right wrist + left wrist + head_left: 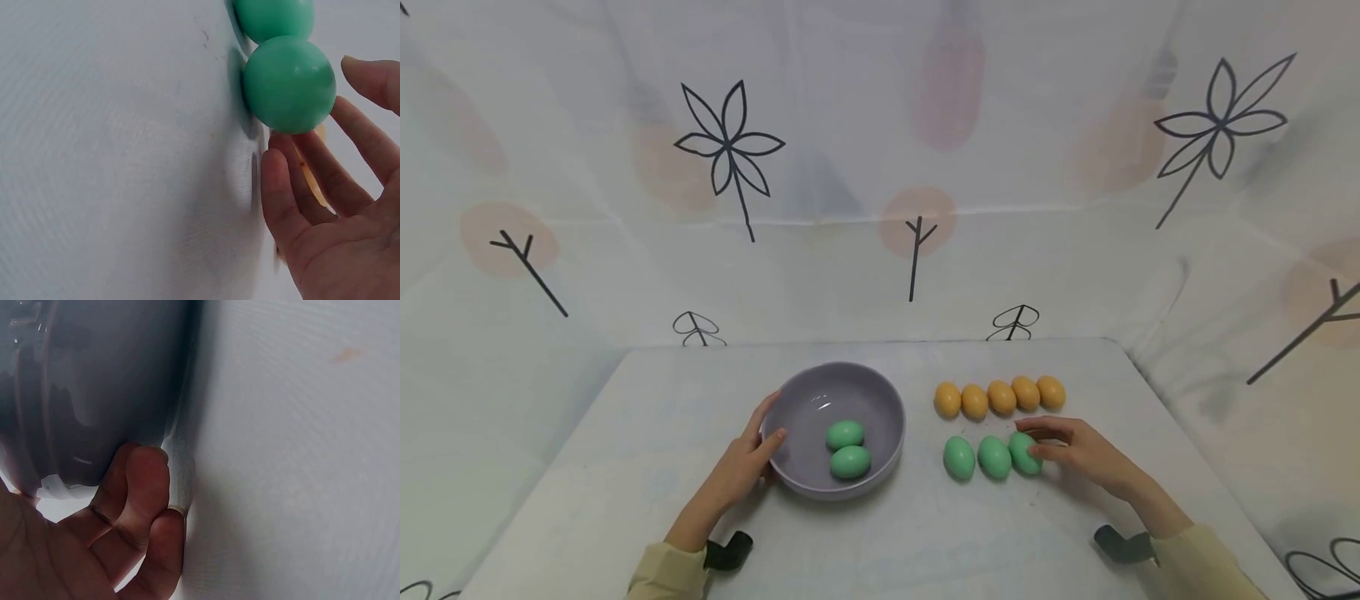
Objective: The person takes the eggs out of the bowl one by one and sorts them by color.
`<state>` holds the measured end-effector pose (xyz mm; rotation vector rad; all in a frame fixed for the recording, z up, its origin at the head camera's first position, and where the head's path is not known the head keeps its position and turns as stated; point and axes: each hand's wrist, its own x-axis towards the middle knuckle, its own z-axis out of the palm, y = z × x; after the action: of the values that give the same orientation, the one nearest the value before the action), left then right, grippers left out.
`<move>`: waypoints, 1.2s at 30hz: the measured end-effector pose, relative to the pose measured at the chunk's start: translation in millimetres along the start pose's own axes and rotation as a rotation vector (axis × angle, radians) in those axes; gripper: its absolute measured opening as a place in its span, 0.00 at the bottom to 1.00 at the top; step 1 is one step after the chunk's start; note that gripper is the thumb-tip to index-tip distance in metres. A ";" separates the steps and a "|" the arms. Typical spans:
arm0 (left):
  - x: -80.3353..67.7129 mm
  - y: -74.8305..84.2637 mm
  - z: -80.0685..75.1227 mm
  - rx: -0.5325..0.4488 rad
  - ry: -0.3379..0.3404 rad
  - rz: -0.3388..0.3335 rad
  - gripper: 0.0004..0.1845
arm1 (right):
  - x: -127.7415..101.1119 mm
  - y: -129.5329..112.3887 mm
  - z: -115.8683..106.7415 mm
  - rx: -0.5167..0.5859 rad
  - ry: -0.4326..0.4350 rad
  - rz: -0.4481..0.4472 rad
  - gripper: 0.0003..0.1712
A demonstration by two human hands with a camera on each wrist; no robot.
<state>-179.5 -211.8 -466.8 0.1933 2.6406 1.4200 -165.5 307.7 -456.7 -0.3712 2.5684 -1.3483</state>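
- The left hand (747,461) is seen at the left side of a grey bowl (808,400), with the thumb laid over the near-left rim and the fingers curled against the outer wall.
- In the left wrist view the fingers (147,481) are pressed between the bowl's (94,381) dark underside and the white tabletop (294,456); the bowl is thus held at its edge and rests on the tabletop.
- Two green eggs are recorded inside the bowl, one (845,434) just behind the other (850,462), touching or nearly so.
- The right hand (1078,454) is found to the right of the bowl, at the right end of a row of three green eggs on the tabletop (625,433).
- The rightmost green egg (1024,452) is touched by the fingertips of the right hand; in the right wrist view the hand (325,212) is seen loosely spread, fingers only gently bent, cupped about that egg (289,84) without closing on it.
- The egg is not lifted; it lies on the tabletop, close beside the middle green egg (994,457), with the left green egg (958,457) next in line.
- A row of five orange eggs (1001,397) is noted just behind the green row, side by side.
- Pale yellow sleeves (1206,567) are worn on both forearms, with a dark wrist strap (1123,546) at each cuff.
- A white backdrop cloth (880,167) printed with flower and twig outlines is hung behind and beside the tabletop.
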 end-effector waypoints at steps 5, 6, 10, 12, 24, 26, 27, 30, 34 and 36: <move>-0.4 0.0 0.0 -0.003 -0.002 0.008 0.33 | 2.3 -7.5 -1.0 -0.023 0.032 -0.047 0.25; -0.6 -0.2 0.2 -0.002 -0.002 0.006 0.33 | 3.2 -9.5 -0.7 -0.029 0.037 -0.055 0.24; -1.1 0.4 -0.1 0.001 -0.005 0.007 0.33 | 8.0 -19.3 3.6 -0.019 0.077 -0.098 0.21; -1.6 1.1 -0.4 0.006 0.001 0.011 0.33 | 13.1 -23.5 8.4 -0.005 0.106 -0.110 0.20; -1.0 -0.7 -1.4 0.016 0.001 0.007 0.33 | 54.0 -68.1 43.4 0.049 0.073 -0.205 0.16; -0.6 -0.8 -1.4 0.016 0.001 0.008 0.33 | 61.4 -78.0 49.1 0.049 0.051 -0.226 0.15; -0.2 -0.9 -1.4 0.015 -0.002 0.009 0.33 | 65.4 -82.5 51.7 0.049 0.040 -0.235 0.15; 0.4 -1.2 -1.3 0.012 -0.004 0.011 0.33 | 76.6 -96.7 59.7 0.059 -0.004 -0.266 0.14; 0.2 -1.3 -1.7 0.011 -0.008 0.017 0.34 | 90.4 -116.1 70.0 0.048 -0.078 -0.295 0.15; 0.0 -1.1 -1.8 0.011 -0.008 0.016 0.33 | 97.7 -126.9 74.9 0.035 -0.119 -0.312 0.16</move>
<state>-179.9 -213.8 -466.7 0.2219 2.6471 1.4064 -219.7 149.0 -400.5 -0.8487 2.4587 -1.4173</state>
